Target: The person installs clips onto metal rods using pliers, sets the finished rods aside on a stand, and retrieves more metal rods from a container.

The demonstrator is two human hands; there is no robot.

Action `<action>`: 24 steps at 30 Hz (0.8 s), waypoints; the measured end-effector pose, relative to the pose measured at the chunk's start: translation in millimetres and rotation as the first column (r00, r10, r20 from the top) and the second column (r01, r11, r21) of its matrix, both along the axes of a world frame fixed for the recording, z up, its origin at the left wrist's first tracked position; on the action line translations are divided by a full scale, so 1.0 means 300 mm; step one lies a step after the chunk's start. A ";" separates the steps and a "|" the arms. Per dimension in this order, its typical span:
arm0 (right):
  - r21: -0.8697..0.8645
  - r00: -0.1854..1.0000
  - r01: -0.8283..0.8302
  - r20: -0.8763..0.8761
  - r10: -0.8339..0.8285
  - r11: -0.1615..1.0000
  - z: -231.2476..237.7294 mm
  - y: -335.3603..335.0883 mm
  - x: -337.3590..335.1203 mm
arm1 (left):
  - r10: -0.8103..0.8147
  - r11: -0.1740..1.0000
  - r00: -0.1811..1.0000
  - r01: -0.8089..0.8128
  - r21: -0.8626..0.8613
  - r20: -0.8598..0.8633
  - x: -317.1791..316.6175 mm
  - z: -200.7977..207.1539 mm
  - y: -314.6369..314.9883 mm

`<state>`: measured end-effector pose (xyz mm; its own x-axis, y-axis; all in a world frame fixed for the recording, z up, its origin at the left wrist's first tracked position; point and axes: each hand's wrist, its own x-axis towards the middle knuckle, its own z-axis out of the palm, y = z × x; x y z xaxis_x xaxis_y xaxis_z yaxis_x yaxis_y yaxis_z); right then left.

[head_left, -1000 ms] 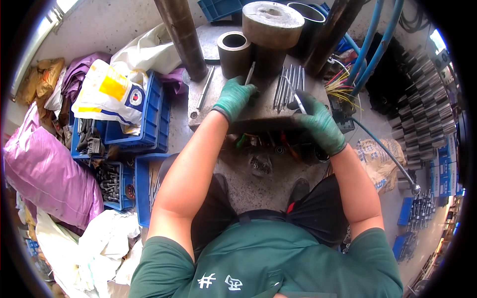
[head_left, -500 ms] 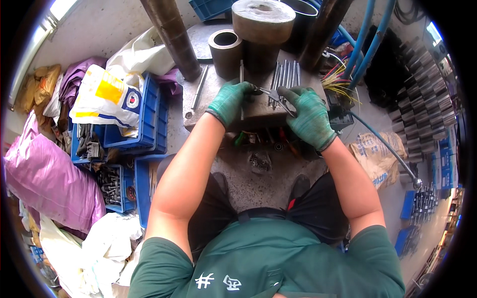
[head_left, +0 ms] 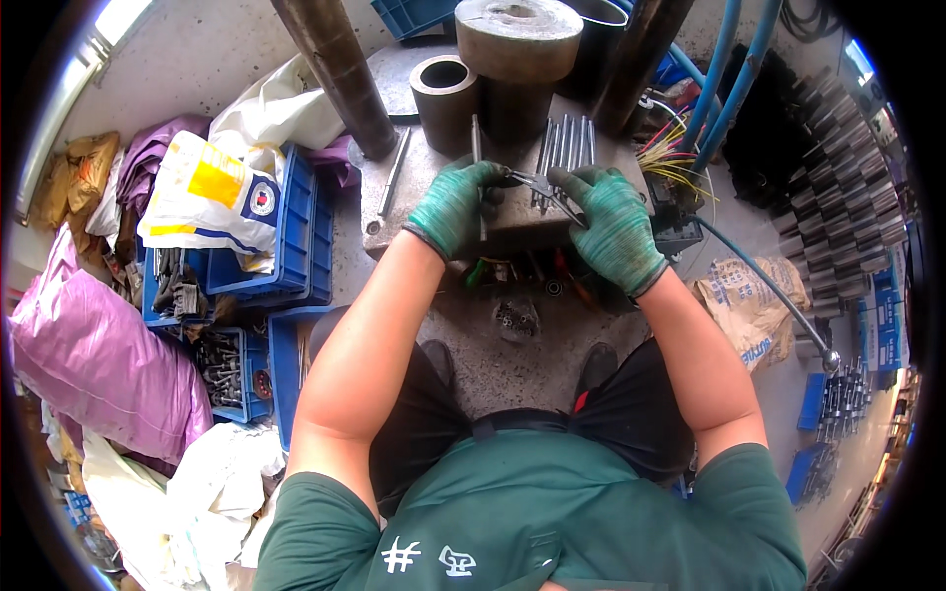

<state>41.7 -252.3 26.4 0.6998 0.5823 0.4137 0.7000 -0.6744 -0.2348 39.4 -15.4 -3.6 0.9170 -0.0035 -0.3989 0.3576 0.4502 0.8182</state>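
Note:
My left hand (head_left: 458, 202), in a green work glove with dark fingertips, is closed around a slim metal rod (head_left: 476, 136). The rod stands out above and below the fist. My right hand (head_left: 613, 219), gloved alike, grips the handles of metal pliers (head_left: 538, 184). Their jaws point left and reach the left fingertips; any small part between them is too small to make out. Both hands are over the front of a heavy metal block (head_left: 512, 231). Several similar metal rods (head_left: 569, 148) lie side by side just beyond the pliers. A single rod (head_left: 395, 174) lies left of my left hand.
Behind the hands stand a hollow metal cylinder (head_left: 443, 101) and a thick round weight (head_left: 519, 39), between two dark columns (head_left: 340, 79). Blue crates (head_left: 281, 231) and a purple sack (head_left: 108, 350) are at left. At right are coloured wires (head_left: 670, 163), a paper sack (head_left: 754, 307) and stacked metal cylinders (head_left: 838, 187).
Both hands keep their grips and have barely moved. The rod in my left hand leans slightly more, its top a little further left. The view has shifted slightly.

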 end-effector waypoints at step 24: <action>0.189 0.692 0.075 -0.717 0.085 0.979 0.148 -0.168 0.060 | -0.409 0.524 0.880 0.011 0.852 0.240 -0.112 0.097 0.033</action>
<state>59.6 -302.8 70.7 0.8253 0.5532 -0.1136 0.2651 -0.5571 -0.7870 5.8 -5.3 25.6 0.9964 -0.0788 0.0317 -0.0683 -0.5216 0.8505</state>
